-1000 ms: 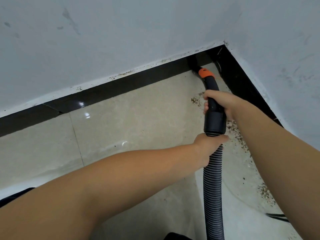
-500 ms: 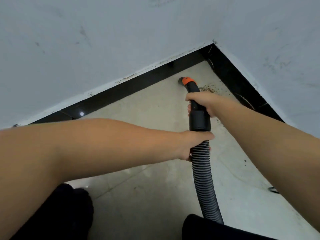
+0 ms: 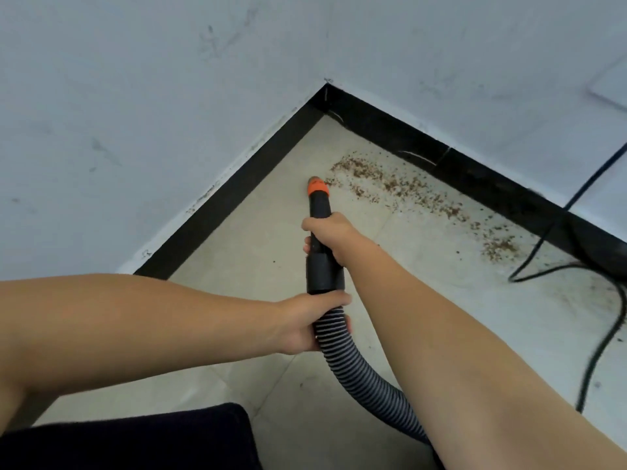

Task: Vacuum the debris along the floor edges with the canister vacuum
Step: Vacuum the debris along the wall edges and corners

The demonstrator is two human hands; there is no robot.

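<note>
— Where is the nozzle?
— The orange-tipped nozzle (image 3: 318, 191) touches the floor (image 3: 258, 252) beside scattered debris (image 3: 400, 188).
— And the hands?
— Right hand (image 3: 330, 237) grips the nozzle; left hand (image 3: 305, 325) fingers wrap the hose (image 3: 359, 374).

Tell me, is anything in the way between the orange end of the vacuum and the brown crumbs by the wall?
Nothing visible is. The orange nozzle tip sits at the near end of the debris, with only bare floor tile around it. A black cable crosses the floor at the trail's far end and could get in the way later.
</note>
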